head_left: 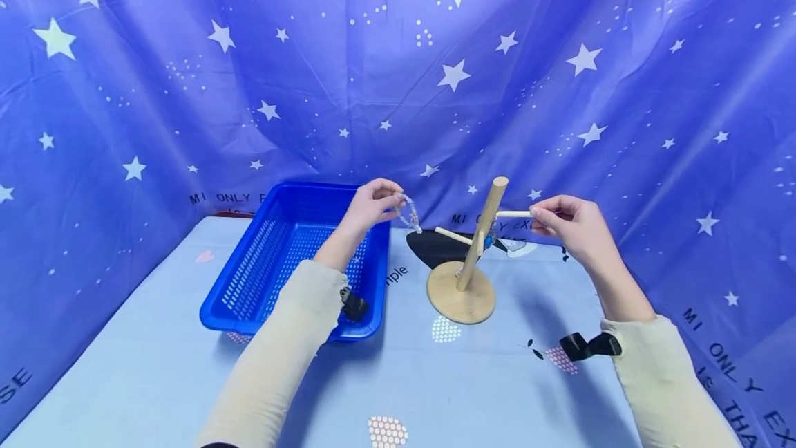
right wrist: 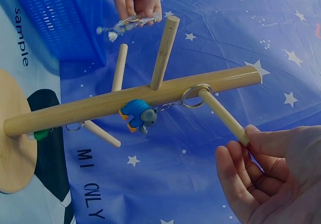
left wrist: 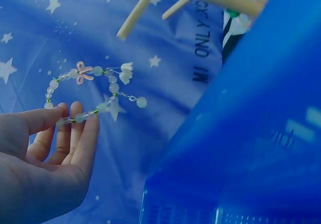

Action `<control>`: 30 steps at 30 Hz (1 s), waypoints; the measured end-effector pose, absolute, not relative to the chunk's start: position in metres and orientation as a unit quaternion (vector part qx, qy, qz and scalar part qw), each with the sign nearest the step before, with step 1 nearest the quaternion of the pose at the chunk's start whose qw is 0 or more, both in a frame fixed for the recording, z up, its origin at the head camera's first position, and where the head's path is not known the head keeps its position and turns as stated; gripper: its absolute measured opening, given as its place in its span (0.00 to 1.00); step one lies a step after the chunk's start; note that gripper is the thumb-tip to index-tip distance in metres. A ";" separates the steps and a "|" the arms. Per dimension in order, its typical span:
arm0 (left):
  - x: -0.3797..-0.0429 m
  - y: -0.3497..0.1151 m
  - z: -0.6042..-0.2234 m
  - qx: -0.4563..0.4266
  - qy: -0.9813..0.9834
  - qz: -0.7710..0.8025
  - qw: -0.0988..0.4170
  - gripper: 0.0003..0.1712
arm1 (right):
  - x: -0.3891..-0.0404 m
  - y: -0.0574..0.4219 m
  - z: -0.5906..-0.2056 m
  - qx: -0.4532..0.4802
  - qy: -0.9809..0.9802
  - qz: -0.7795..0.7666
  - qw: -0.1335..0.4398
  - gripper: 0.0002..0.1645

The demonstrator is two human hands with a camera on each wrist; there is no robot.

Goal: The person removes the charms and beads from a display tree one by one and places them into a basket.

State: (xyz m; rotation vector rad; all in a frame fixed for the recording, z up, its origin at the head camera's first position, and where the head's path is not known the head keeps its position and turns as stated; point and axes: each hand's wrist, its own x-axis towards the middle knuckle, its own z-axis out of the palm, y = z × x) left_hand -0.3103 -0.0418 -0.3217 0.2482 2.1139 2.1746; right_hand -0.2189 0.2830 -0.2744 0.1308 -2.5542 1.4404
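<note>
The bead bracelet [left wrist: 114, 87] hangs in the air between basket and wooden stand, near the free end of the stand's left-hand peg [head_left: 454, 235] but apart from it. The left hand [head_left: 378, 203] pinches one short stretch of beads between thumb and fingertips, gap nearly closed, so the loop could swing or slip if that light grip eased. Its dangling flower charm [left wrist: 126, 74] and drop bead [left wrist: 141, 102] could snag on a peg tip brought close.

The right hand [head_left: 571, 221] pinches the outer tip of the right-hand peg [head_left: 515, 213], thumb against finger. A sideways pull there could tip the post [head_left: 475, 254], or skid its round base [head_left: 457, 306] across the worktop [head_left: 348, 393]. The blue figure keychain [right wrist: 138, 114], its ring around that peg, could slide off if the peg tilted down and the fingers let go.

To the left, the blue basket [head_left: 226, 323] stands close by; a low left arm could knock its right rim.
</note>
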 end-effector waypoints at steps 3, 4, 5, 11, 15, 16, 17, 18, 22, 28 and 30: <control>-0.315 -0.052 -0.319 0.078 0.682 0.726 0.030 0.14 | -0.218 0.284 -0.273 0.042 -0.866 0.487 0.103 0.22; -0.316 -0.056 -0.318 0.078 0.678 0.731 0.022 0.13 | -0.218 0.284 -0.273 0.041 -0.866 0.487 0.103 0.22; -0.317 -0.060 -0.318 0.078 0.675 0.734 0.015 0.12 | -0.218 0.284 -0.273 0.041 -0.866 0.487 0.104 0.21; -0.326 -0.086 -0.324 0.087 0.652 0.753 -0.019 0.05 | -0.219 0.285 -0.273 0.047 -0.866 0.486 0.109 0.20; -0.330 -0.103 -0.334 0.072 0.650 0.756 -0.031 0.06 | -0.220 0.285 -0.275 0.050 -0.865 0.487 0.108 0.20; -0.331 -0.107 -0.337 0.066 0.653 0.754 -0.032 0.05 | -0.220 0.285 -0.276 0.050 -0.866 0.486 0.107 0.20; -0.331 -0.111 -0.340 0.057 0.656 0.752 -0.032 0.05 | -0.219 0.285 -0.277 0.051 -0.866 0.486 0.106 0.20; -0.331 -0.114 -0.343 0.049 0.658 0.751 -0.031 0.06 | -0.219 0.284 -0.277 0.051 -0.865 0.487 0.106 0.20; -0.335 -0.127 -0.355 0.016 0.678 0.734 -0.030 0.10 | -0.220 0.284 -0.278 0.051 -0.862 0.494 0.105 0.18; -0.344 -0.138 -0.368 -0.019 0.699 0.715 -0.014 0.11 | -0.221 0.284 -0.276 0.050 -0.859 0.499 0.105 0.16; -0.348 -0.140 -0.373 -0.025 0.703 0.711 -0.006 0.11 | -0.222 0.285 -0.276 0.048 -0.860 0.498 0.103 0.16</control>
